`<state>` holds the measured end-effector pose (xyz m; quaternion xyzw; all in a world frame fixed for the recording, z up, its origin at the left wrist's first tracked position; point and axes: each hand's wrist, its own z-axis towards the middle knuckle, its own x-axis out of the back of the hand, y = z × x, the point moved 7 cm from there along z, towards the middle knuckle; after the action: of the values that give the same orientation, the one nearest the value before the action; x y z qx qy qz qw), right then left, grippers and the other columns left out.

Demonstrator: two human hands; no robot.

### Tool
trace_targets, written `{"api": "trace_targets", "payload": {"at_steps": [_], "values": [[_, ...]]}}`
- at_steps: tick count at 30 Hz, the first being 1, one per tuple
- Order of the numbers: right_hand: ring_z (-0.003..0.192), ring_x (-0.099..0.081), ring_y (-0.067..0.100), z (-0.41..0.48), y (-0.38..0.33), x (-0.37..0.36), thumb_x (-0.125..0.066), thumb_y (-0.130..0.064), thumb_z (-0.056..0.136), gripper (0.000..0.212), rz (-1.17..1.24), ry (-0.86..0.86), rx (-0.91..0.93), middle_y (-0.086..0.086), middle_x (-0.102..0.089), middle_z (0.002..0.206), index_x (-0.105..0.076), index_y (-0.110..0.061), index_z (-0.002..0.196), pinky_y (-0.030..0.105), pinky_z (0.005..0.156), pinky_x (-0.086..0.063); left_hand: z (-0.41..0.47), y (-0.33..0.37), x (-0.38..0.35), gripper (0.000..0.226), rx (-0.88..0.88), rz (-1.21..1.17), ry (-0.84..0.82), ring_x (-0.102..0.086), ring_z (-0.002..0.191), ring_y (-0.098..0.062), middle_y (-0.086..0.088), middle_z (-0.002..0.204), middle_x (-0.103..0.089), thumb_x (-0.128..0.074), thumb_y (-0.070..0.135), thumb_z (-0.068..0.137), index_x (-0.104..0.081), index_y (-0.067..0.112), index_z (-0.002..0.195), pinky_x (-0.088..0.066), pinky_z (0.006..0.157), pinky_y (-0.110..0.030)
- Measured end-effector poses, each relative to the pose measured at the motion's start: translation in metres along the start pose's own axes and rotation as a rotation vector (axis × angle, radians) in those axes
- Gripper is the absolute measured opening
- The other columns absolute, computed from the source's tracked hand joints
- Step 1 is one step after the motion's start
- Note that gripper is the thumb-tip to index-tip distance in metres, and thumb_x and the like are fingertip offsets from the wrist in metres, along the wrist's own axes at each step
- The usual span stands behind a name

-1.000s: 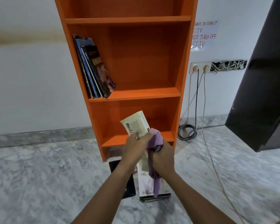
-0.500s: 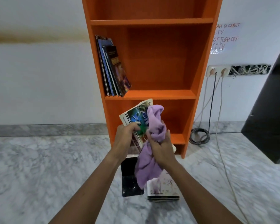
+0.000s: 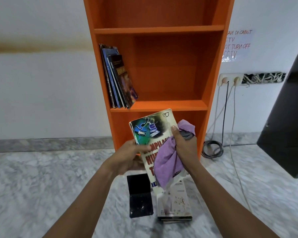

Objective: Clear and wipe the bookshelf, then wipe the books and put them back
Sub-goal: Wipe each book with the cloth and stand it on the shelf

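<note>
An orange bookshelf (image 3: 162,105) stands against the white wall. Several books (image 3: 119,79) lean against its left side on the middle shelf. My left hand (image 3: 127,156) grips the left edge of a worn paperback (image 3: 151,129), front cover facing me. My right hand (image 3: 184,146) presses a purple cloth (image 3: 167,162) onto the lower part of that cover. On the marble floor below lie a black book (image 3: 140,196) and a small stack with a pale cover on top (image 3: 175,203).
Two plugs sit in a wall socket (image 3: 230,79) right of the shelf, with cables (image 3: 212,149) trailing and coiled on the floor. A dark cabinet (image 3: 289,117) stands at the right. A handwritten notice (image 3: 237,43) is stuck on the wall.
The paperback has been turned so its front cover faces me, and the cloth has slid down over the cover. The view has shifted left, closer to the shelf.
</note>
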<state>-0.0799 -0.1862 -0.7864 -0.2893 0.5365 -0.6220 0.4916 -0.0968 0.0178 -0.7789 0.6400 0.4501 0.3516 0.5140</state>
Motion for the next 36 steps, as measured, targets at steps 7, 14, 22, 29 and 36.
{"api": "trace_targets", "payload": {"at_steps": [7, 14, 22, 29, 36], "values": [[0.064, -0.063, 0.014, 0.06, -0.036, -0.03, -0.069, -0.058, 0.086, 0.044, -0.147, 0.052, 0.073, -0.001, -0.069, 0.068, -0.064, -0.017, 0.073, 0.045, 0.066, -0.053, 0.021, 0.058, 0.023, 0.029, -0.287, 0.057, 0.162, -0.077, 0.084, -0.024, -0.01, 0.097, -0.079, -0.069, -0.003, 0.089, -0.065, 0.009, 0.115, -0.06, 0.064, -0.031], [0.07, -0.064, 0.021, 0.157, -0.089, -0.086, -0.061, -0.045, 0.098, 0.037, -0.336, 0.232, 0.074, 0.002, -0.066, 0.078, -0.064, -0.01, 0.087, 0.027, 0.058, -0.045, 0.087, 0.154, 0.071, 0.018, -0.461, 0.097, 0.385, -0.077, 0.081, -0.016, -0.004, 0.094, -0.078, -0.07, 0.004, 0.09, -0.066, 0.01, 0.107, -0.061, 0.064, -0.03], [0.065, -0.056, 0.006, 0.201, -0.061, -0.119, -0.064, -0.038, 0.098, 0.024, -0.147, 0.314, 0.036, -0.008, -0.06, 0.073, -0.063, -0.015, 0.092, 0.023, 0.054, -0.036, 0.163, 0.184, 0.112, 0.011, -0.492, 0.289, 0.863, -0.07, 0.072, -0.011, 0.005, 0.087, -0.07, -0.073, 0.018, 0.09, -0.062, 0.017, 0.094, -0.059, 0.056, -0.03], [0.076, -0.066, 0.021, 0.199, -0.019, -0.122, -0.065, -0.039, 0.097, 0.026, -0.132, 0.25, -0.008, 0.002, -0.068, 0.082, -0.066, -0.013, 0.094, 0.037, 0.069, -0.05, 0.17, 0.167, 0.116, 0.008, -0.503, 0.245, 1.159, -0.073, 0.086, -0.024, -0.006, 0.098, -0.074, -0.072, 0.017, 0.089, -0.066, 0.011, 0.092, -0.063, 0.067, -0.038], [0.055, -0.053, 0.016, 0.188, 0.003, -0.121, -0.067, -0.034, 0.098, 0.034, -0.161, 0.112, -0.068, -0.003, -0.054, 0.059, -0.057, -0.019, 0.07, 0.032, 0.056, -0.039, 0.161, 0.174, 0.105, 0.012, -0.58, 0.145, 1.26, -0.074, 0.085, -0.029, -0.007, 0.092, -0.074, -0.067, 0.017, 0.093, -0.06, 0.012, 0.085, -0.062, 0.075, -0.052]]}}
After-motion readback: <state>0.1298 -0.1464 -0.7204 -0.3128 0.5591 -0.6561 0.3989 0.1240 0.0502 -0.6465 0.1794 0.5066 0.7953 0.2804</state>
